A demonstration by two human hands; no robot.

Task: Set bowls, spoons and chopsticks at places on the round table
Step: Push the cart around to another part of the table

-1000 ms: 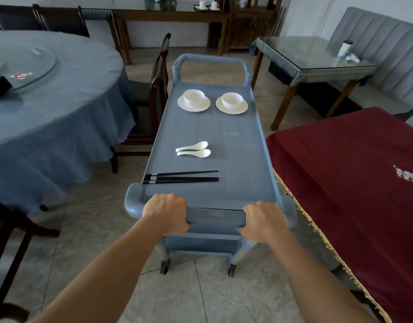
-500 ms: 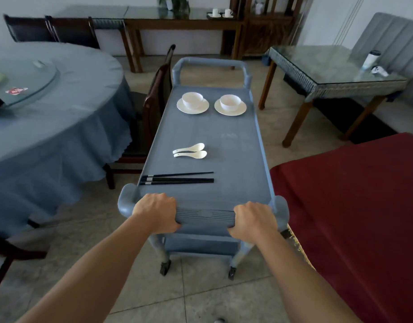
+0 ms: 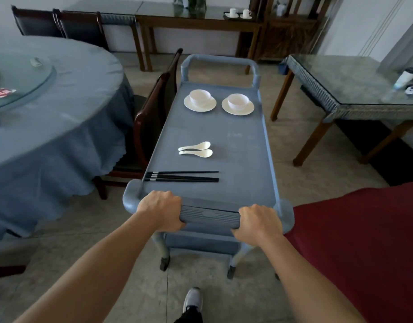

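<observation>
A blue-grey service cart (image 3: 242, 164) stands in front of me. My left hand (image 3: 160, 209) and my right hand (image 3: 259, 222) both grip its near handle bar (image 3: 209, 216). At the cart's far end sit two white bowls on saucers, one on the left (image 3: 200, 98) and one on the right (image 3: 238, 102). Two white spoons (image 3: 196, 149) lie side by side mid-cart. Black chopsticks (image 3: 182, 177) lie crosswise near the handle. The round table (image 3: 68, 117) with a blue cloth and a glass turntable (image 3: 21, 80) is to the left.
A dark wooden chair (image 3: 151, 117) stands between the cart and the round table. A red-clothed table (image 3: 364, 241) is close on the right. A glass-topped table (image 3: 354, 89) stands at the back right, a long sideboard (image 3: 196, 19) along the far wall. My shoe (image 3: 192, 299) shows below.
The cart and I have rolled forward between the tables. The chair and far tables are nearer, and the red table has slid back to my right. Both hands stay on the handle.
</observation>
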